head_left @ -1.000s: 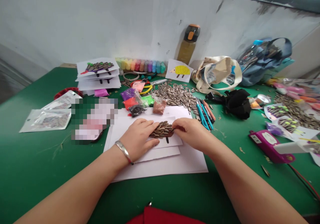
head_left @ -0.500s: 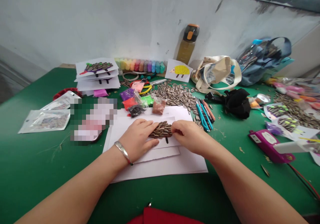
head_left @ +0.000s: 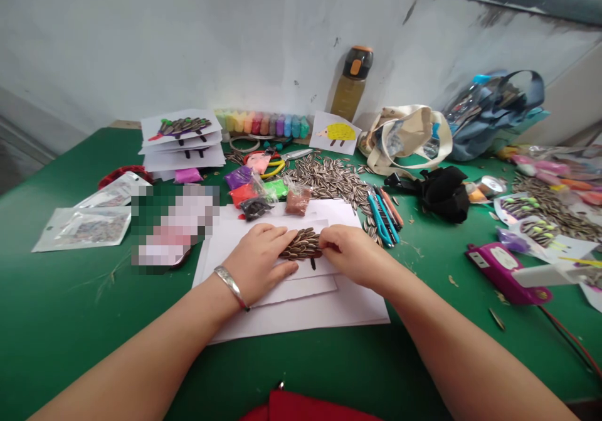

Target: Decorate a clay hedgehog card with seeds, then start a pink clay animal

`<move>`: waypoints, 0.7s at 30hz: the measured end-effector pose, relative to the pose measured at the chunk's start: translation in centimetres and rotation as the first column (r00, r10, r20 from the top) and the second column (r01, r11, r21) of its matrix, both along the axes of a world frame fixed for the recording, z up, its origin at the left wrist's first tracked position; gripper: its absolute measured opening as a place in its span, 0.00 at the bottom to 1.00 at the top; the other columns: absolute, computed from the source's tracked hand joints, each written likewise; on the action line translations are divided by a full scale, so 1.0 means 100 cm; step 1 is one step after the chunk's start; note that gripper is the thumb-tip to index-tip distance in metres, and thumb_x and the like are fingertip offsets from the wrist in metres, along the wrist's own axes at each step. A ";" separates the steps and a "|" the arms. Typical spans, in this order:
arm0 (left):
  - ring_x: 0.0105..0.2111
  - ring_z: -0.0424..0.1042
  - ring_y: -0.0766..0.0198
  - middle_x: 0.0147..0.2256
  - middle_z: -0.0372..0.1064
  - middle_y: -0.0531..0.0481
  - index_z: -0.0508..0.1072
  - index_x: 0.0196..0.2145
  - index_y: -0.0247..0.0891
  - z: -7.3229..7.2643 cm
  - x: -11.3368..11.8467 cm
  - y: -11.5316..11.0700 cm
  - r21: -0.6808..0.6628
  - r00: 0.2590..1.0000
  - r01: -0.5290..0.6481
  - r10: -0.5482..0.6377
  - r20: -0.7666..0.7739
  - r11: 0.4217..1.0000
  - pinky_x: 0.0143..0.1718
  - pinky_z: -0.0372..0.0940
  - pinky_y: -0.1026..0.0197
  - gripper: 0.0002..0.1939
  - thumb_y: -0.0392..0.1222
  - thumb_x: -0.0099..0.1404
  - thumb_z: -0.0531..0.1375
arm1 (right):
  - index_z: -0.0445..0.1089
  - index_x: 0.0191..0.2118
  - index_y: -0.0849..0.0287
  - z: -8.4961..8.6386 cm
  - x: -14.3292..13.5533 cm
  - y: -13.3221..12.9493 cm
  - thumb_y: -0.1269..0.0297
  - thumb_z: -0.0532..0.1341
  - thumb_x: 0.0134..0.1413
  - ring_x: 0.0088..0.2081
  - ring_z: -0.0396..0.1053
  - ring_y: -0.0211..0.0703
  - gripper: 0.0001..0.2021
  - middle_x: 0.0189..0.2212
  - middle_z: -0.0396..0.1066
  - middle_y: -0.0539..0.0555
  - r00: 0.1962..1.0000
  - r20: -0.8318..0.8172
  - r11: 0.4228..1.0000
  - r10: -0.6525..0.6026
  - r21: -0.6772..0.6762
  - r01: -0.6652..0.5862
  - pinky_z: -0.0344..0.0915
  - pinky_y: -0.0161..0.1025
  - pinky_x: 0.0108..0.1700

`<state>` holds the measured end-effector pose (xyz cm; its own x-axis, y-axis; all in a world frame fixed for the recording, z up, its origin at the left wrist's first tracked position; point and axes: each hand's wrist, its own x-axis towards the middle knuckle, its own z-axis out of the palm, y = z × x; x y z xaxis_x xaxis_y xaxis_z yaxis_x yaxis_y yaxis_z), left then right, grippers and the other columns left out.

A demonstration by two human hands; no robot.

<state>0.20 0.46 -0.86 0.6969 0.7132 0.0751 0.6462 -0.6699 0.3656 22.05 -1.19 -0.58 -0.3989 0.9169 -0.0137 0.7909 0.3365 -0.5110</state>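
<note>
Overlapping sunflower seeds [head_left: 301, 245] form a hedgehog-like body on a small white card [head_left: 282, 283], with a short dark leg below. My left hand [head_left: 261, 261] lies flat over the card's left part, fingers apart, touching the seeds' edge. At the right end of the seed body, my right hand [head_left: 350, 251] is closed, thumb and fingers pinched together. Whatever is between its fingertips is hidden. Larger white sheets [head_left: 324, 314] lie under the card.
Behind the sheets are clay packets [head_left: 298, 198] and a loose seed pile [head_left: 329, 176]. Blue scissors [head_left: 382, 220] lie to the right, near a purple glue gun [head_left: 505, 273]. Finished cards [head_left: 181, 126] are stacked back left. A bottle [head_left: 350, 85] stands by the wall.
Almost nothing differs. Both hands keep their places on the card, and the whole view has shifted very slightly.
</note>
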 end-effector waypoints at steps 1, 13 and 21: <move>0.47 0.63 0.52 0.49 0.67 0.42 0.65 0.53 0.34 0.000 0.000 0.000 0.000 1.000 0.002 -0.002 0.001 1.000 0.52 0.56 0.50 0.24 0.46 0.62 0.59 | 0.65 0.27 0.59 0.000 0.000 0.000 0.75 0.53 0.49 0.31 0.62 0.38 0.07 0.27 0.67 0.50 1.000 -0.001 1.000 0.003 0.000 -0.003 0.53 0.33 0.33; 0.48 0.63 0.52 0.50 0.67 0.43 0.64 0.54 0.35 -0.001 -0.002 0.001 0.008 1.000 0.002 -0.002 -0.001 1.000 0.53 0.56 0.50 0.25 0.47 0.62 0.58 | 0.66 0.31 0.56 0.008 0.009 -0.001 0.68 0.58 0.49 0.26 0.60 0.35 0.02 0.25 0.68 0.47 0.986 0.055 0.982 -0.160 -0.096 0.164 0.49 0.32 0.27; 0.47 0.63 0.52 0.49 0.68 0.43 0.65 0.54 0.35 0.000 0.000 0.000 0.008 1.000 0.003 -0.003 0.007 1.000 0.52 0.57 0.50 0.24 0.46 0.62 0.58 | 0.69 0.28 0.56 0.008 0.009 -0.001 0.70 0.54 0.50 0.26 0.61 0.35 0.07 0.24 0.69 0.48 0.991 0.101 0.988 -0.092 -0.114 0.103 0.48 0.32 0.27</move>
<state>0.15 0.49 -0.84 0.6987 0.7103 0.0852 0.6416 -0.6749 0.3646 22.94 -1.30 0.18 -0.2993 0.9410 -0.1580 0.8640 0.1970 -0.4633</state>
